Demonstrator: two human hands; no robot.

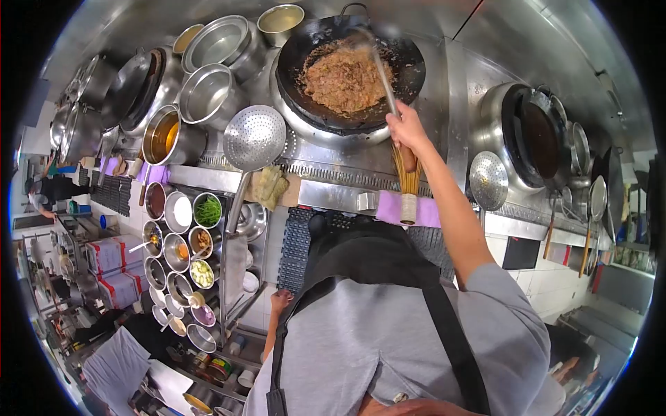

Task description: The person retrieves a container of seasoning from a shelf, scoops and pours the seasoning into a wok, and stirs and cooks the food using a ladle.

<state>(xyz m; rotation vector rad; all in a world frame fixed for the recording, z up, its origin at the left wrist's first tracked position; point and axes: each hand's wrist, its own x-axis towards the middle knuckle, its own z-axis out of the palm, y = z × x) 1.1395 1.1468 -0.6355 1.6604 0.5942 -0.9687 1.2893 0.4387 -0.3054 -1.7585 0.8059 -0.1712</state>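
Note:
A large black wok sits on the round burner, with a heap of brown minced food in it. My right hand is closed round the handle of a metal ladle, whose head lies at the food's upper edge and is blurred. Below that hand a bamboo brush rests against the stove edge over a purple cloth. My left hand hangs low beside my body, near the rack of bowls; its fingers look curled, but what they hold, if anything, is too small to tell.
A perforated strainer lies left of the wok, near metal pots. Bowls of ingredients fill a rack at the left. A second wok and another strainer are at the right. Other people stand farther off.

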